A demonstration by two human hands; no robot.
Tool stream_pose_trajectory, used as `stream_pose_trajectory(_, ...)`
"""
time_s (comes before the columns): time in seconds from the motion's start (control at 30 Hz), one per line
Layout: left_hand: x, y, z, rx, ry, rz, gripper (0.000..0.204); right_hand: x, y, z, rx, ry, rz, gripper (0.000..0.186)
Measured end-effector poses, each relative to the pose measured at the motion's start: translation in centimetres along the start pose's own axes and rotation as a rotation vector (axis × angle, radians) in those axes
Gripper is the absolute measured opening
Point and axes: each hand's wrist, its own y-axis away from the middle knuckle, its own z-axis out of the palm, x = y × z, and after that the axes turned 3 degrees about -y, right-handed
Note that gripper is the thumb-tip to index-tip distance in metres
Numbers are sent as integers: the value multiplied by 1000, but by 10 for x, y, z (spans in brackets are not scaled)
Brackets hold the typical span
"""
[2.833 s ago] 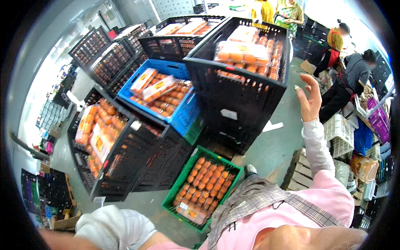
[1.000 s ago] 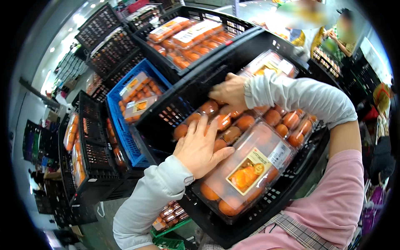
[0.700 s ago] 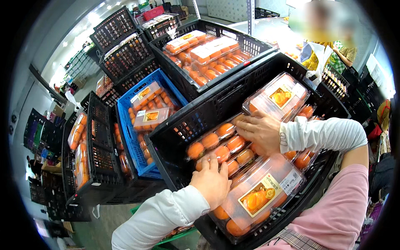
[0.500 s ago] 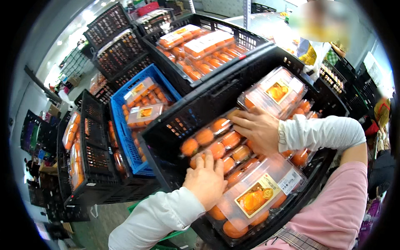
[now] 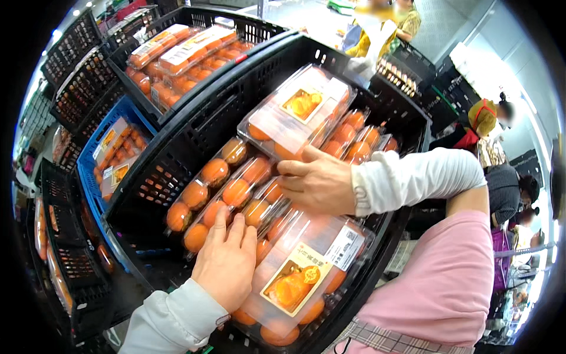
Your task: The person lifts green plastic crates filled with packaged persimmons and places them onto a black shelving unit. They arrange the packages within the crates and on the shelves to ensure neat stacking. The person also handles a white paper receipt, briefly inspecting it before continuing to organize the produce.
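Observation:
In a black crate (image 5: 138,236) lie clear clamshell packs of orange fruit, seen in narrow rows and under printed labels. My left hand (image 5: 224,268) rests at the lower left on a narrow pack (image 5: 236,190), fingers stretched and apart, beside a large labelled pack (image 5: 306,271) nearest my body. My right hand (image 5: 318,183) lies across the middle rows, fingers apart and bent over the packs, fingertips partly hidden, just below another labelled pack (image 5: 298,112). Narrow rows (image 5: 348,135) show beyond my right wrist.
Another black crate (image 5: 183,59) of fruit packs is behind. A blue crate (image 5: 121,156) and stacked black crates (image 5: 71,65) stand left. Co-workers in yellow (image 5: 365,38) and in grey (image 5: 501,189) are at the back and right, near more crates (image 5: 404,74).
The view has swung, so the crates sit further left and workers at the right show more. Since the earliest frame both my hands have come down onto the packs, where they stay.

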Motion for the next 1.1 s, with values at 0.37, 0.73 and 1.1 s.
stream_pose_trajectory(0.37,7,-4,0,-20,110,-32,41,23,-29,-16,168,-33,53,35)
stream_pose_trajectory(0.73,-7,-5,-4,-77,127,-59,49,27,-25,18,146,-31,25,52)
stream_pose_trajectory(1.1,24,-5,-2,-89,-120,-235,34,17,-34,-2,210,-56,64,40)
